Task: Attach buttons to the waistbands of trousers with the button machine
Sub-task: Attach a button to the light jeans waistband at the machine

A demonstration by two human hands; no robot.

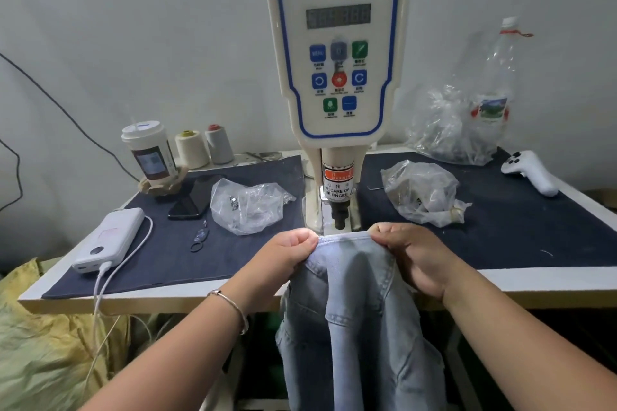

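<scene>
1. Trousers (360,327) of pale blue denim hang off the front edge of the table (500,287), with only the waistband (344,238) lifted to table height, just in front of the button machine (337,43).
2. Stretched between the two hands, the waistband's long axis runs left to right, square to the machine's punch head (340,215), which stands just beyond its far edge and about midway between the hands (so the coming move looks like a short push straight away from the body).
3. At one end the left hand (287,253) pinches the band with curled fingers and thumb; at the other the right hand (410,253) does the same. Both sit equally near the punch.
4. Underneath lies a dark blue cloth (500,230) covering the table; it looks flat and should let denim slide.
5. Further out, plastic bags (248,205) lie on either side of the machine, a power bank (110,240) and phone (195,198) to the left, thread cones (192,148) and a cup (148,152) behind, and a white controller (531,170) to the right.
</scene>
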